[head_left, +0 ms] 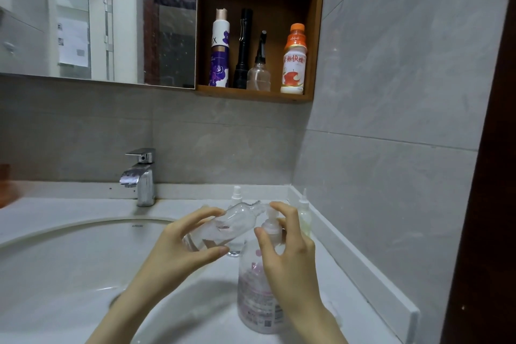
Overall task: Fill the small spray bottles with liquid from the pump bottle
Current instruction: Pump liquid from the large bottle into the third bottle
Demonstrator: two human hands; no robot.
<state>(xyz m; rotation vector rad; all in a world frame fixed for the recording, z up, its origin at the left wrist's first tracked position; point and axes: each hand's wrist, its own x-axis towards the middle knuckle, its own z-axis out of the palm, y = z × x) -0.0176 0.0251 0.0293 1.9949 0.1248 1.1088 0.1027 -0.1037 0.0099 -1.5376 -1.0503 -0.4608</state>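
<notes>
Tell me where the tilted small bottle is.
Head view, lower centre: the left hand holds the small bottle tilted, its mouth at the pump bottle nozzle under the right hand.

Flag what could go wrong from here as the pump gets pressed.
Spill: the small bottle in the left hand is tilted, with its narrow neck at the spout of the pump bottle. A press by the right hand could squirt past it. Tipping: the pump bottle stands beside the sink bowl, held only at its top, and might rock.
</notes>
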